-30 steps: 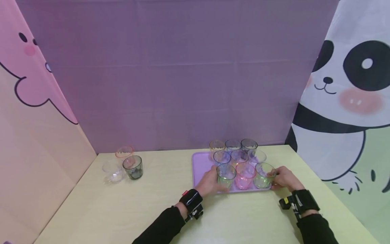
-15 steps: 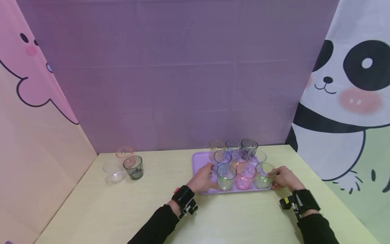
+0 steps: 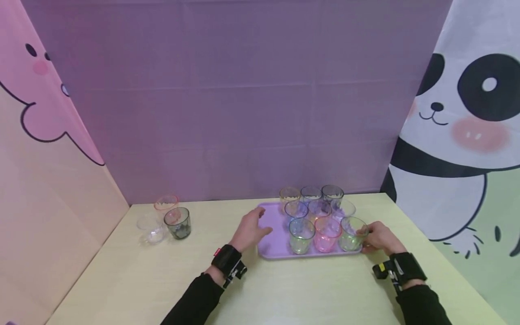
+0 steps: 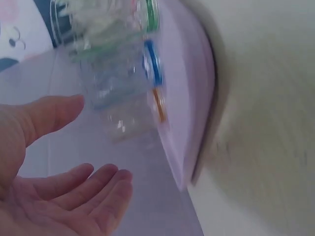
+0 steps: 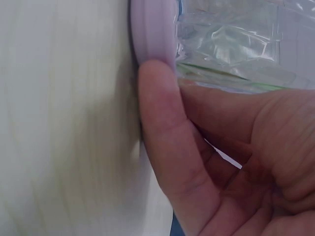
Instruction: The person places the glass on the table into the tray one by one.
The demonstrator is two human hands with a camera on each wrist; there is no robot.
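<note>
Purple cloth backdrop (image 3: 227, 90) behind pale yellow-green table (image 3: 170, 280). Pink cartoon-animal panel (image 3: 44, 135) on left, panda-print panel (image 3: 467, 117) on right. Soft, even light, faint shadows.

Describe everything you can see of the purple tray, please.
The purple tray is a flat rectangle of pale lilac plastic with rounded corners and a low raised rim. It lies level on the yellow-green table and carries upright clear tinted cups. The right hand grips its right edge; the left hand is open beside its left end.
</note>
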